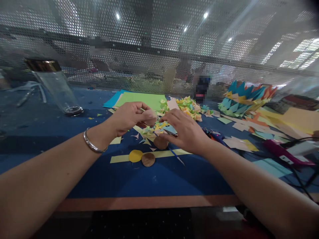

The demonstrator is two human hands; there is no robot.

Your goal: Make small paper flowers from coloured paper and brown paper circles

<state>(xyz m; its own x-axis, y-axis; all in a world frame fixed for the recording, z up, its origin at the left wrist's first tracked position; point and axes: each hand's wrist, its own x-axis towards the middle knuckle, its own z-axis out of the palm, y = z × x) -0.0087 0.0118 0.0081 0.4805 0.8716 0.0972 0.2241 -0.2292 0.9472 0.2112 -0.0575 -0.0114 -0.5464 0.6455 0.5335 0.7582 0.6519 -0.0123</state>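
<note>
My left hand (136,116), with a silver bangle at the wrist, is raised over the table with thumb and fingers pinched together. Whatever lies between those fingertips is hidden or too small to name. Facing it, my right hand (183,129) curves over small paper scraps (147,141), its thumb and fingers apart. One brown disc (160,143) is just below the right thumb. Nearer to me, a yellow disc (136,155) and another brown disc (148,160) lie on a pale yellow paper strip (118,159). A thin blue stick-like tool (177,156) crosses that strip.
A glass bottle (56,88) stands at left. Green paper sheets (142,99) and a pile of folded paper pieces (188,106) lie behind my hands. To the right are a multicoloured folded-paper ring (245,99), loose paper cuttings and a purple power strip (284,152) with cables. Perforated metal panel (149,43) rises behind.
</note>
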